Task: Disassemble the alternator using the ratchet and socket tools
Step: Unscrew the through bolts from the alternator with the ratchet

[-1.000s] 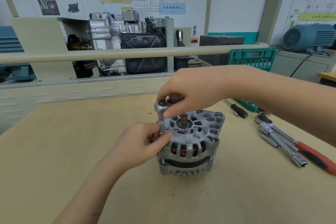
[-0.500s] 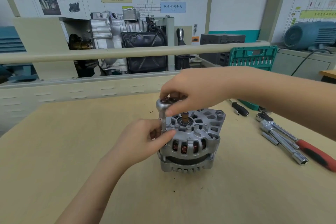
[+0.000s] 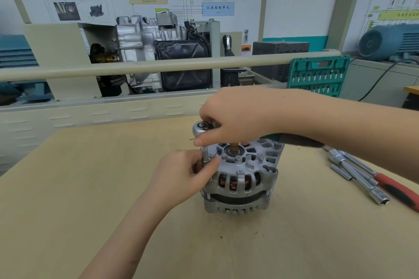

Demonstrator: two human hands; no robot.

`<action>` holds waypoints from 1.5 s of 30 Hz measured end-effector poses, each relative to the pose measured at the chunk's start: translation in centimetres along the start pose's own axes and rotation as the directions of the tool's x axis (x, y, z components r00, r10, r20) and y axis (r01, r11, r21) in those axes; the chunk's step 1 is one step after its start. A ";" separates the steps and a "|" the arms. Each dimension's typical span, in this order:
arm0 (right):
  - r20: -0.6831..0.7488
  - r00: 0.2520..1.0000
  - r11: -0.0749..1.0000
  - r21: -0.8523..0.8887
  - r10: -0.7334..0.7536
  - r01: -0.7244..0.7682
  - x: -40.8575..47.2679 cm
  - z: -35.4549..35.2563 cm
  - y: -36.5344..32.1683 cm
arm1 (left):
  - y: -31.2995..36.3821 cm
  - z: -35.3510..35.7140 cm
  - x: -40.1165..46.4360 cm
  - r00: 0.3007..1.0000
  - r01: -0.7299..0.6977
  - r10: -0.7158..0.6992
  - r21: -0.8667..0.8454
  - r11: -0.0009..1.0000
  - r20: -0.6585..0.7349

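Observation:
A silver alternator (image 3: 242,179) stands upright on the wooden table (image 3: 90,188), copper windings showing through its slots. A chrome ratchet (image 3: 200,128) sits above its left edge on a thin vertical socket extension (image 3: 205,154). My right hand (image 3: 235,115) grips the ratchet head from above, and the dark handle runs right under my forearm. My left hand (image 3: 183,176) pinches the extension just below the ratchet, beside the alternator's housing. The bolt under the socket is hidden by my fingers.
Loose sockets and extension bars (image 3: 360,179) and a red-handled tool (image 3: 399,190) lie on the table at right. A green socket case (image 3: 317,75) stands open behind. A beige rail (image 3: 136,68) and an engine display (image 3: 158,52) line the far edge.
The ratchet handle has swung toward the right, now lying under my right forearm. Both hands keep their hold on the ratchet head and extension; the view has shifted slightly.

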State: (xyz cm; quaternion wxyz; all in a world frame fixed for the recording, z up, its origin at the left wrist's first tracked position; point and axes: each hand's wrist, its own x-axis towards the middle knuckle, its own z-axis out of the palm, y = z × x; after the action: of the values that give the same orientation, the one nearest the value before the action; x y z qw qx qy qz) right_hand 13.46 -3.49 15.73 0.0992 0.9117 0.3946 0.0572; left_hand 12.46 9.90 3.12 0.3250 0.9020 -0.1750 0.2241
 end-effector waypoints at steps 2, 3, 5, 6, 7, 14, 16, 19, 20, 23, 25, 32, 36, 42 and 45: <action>0.024 0.999 0.999 0.036 -0.026 0.025 0.0 -0.2 0.3 | -0.1 -0.2 0.1 0.997 0.019 -0.019 -0.001 1.000 0.073; 0.033 0.999 0.998 0.048 -0.038 0.037 -0.1 -0.3 0.5 | -0.2 -0.3 0.1 0.993 0.014 -0.014 0.000 1.000 0.117; 0.050 0.997 0.995 0.075 -0.066 0.063 -0.1 -0.5 0.8 | -0.5 -0.5 0.3 0.983 -0.016 0.014 0.008 1.000 0.185; 0.056 0.995 0.993 0.093 -0.078 0.073 -0.1 -0.5 1.0 | -0.6 -0.6 0.3 0.979 -0.030 0.027 0.010 1.000 0.202; 0.058 0.995 0.991 0.112 -0.083 0.077 -0.2 -0.5 1.1 | -0.7 -0.7 0.4 0.977 -0.042 0.038 0.017 0.999 0.208; -0.014 1.000 0.998 -0.056 0.001 -0.001 0.2 -0.3 0.4 | -0.3 0.0 0.0 0.996 -0.055 0.049 0.079 0.995 0.077; -0.047 0.999 1.000 -0.003 -0.021 0.021 0.2 -0.2 0.3 | -0.4 -0.1 0.0 0.997 -0.038 0.032 0.087 0.995 0.072; -0.002 0.998 0.994 0.080 -0.071 0.071 -0.1 -0.5 0.3 | -0.4 -0.7 0.1 0.990 -0.010 0.004 0.038 0.999 0.140; 0.013 0.996 0.992 0.093 -0.085 0.083 -0.2 -0.6 0.4 | -0.4 -0.9 0.2 0.988 -0.014 0.011 0.018 1.000 0.156; 0.042 0.991 0.986 0.112 -0.129 0.123 -0.4 -0.8 0.5 | -0.3 -1.7 0.4 0.986 -0.042 0.045 -0.027 0.999 0.158; 0.017 0.992 0.990 0.076 -0.123 0.121 -0.3 -0.7 0.5 | -0.2 -2.0 0.3 0.986 -0.076 0.078 -0.019 0.997 0.148; -0.010 0.998 0.998 -0.032 -0.063 0.063 0.1 -0.2 -0.4 | -0.1 -1.3 0.3 0.988 -0.146 0.146 -0.002 0.989 0.043; 0.075 0.990 0.993 0.011 -0.115 0.115 -0.1 -1.0 0.1 | -0.3 -1.2 0.2 0.994 -0.072 0.077 -0.067 0.995 0.073; 0.052 0.994 0.995 0.021 -0.094 0.093 -0.2 -0.8 0.7 | -0.2 -0.5 0.5 0.992 -0.060 0.062 -0.018 0.998 0.112; 0.044 0.999 1.000 -0.014 -0.024 0.025 0.1 -0.2 0.7 | -0.1 -0.1 0.6 0.998 -0.034 0.034 0.003 0.999 0.051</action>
State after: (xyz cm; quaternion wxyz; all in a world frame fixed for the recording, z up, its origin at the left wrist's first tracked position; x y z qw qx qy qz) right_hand 14.00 -3.86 16.06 0.1151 0.9070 0.4031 0.0391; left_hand 13.00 9.92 3.49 0.3147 0.9049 -0.1982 0.2071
